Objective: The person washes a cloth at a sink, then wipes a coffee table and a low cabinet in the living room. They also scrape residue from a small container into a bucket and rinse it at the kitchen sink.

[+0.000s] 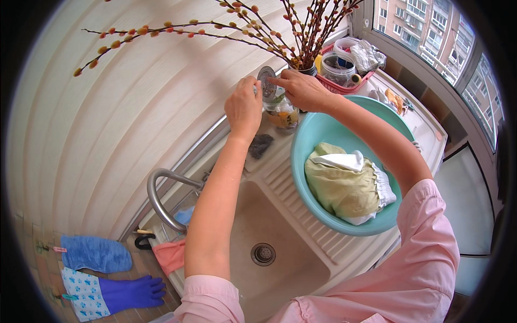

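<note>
My left hand (pixel 244 105) grips a round perforated metal strainer (pixel 267 80) by its near side, tilted on edge. My right hand (pixel 305 92) reaches in from the other side, its index finger straight and against the strainer's face; its other fingers are bent and partly hidden. Just below both hands stands a clear jar (pixel 282 117) with a label and mixed contents, among them something green near its mouth. A dark clump of mesh or scrubber (pixel 260 146) lies on the sink ledge nearer to me.
A turquoise basin (pixel 301 189) holding pale green and white cloth (pixel 343 181) rests on the ridged drainboard. Catkin branches (pixel 303 44) and a red basket (pixel 343 89) stand behind. The curved faucet (pixel 155 198) rises left of the sink (pixel 274 226). Rubber gloves (pixel 129 292) hang at lower left.
</note>
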### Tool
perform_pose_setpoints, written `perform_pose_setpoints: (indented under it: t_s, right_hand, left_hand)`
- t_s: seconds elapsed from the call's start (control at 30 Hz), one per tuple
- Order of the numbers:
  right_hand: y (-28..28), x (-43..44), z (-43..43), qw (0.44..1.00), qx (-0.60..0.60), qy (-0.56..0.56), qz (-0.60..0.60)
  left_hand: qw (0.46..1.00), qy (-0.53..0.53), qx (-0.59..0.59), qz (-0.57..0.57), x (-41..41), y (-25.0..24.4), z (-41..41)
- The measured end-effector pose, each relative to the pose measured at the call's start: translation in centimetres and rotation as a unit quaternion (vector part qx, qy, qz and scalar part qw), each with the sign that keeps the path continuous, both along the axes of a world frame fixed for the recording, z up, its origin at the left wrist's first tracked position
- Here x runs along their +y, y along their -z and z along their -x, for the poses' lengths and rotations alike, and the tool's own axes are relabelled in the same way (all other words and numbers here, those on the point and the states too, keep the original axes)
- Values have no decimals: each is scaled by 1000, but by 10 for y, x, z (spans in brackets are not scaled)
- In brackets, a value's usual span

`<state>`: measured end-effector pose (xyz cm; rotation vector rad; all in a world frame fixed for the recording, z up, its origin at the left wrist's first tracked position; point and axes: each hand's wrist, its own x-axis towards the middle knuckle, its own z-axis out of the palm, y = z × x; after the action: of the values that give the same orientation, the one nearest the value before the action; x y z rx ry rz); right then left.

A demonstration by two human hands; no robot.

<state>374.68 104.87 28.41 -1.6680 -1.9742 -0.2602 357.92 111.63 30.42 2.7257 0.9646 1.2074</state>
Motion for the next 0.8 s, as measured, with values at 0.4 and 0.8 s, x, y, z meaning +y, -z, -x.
perform_pose_setpoints:
  t_s: [0.4, 0.8]
  right_hand:
    - [-4, -6, 8, 995, -95, -20, -25]
    - [-2, 2, 10, 999, 43, 12, -19]
  left_hand:
    - [999, -6, -39, 13, 3, 1, -3]
    - [998, 3, -27, -50, -5, 4, -1]
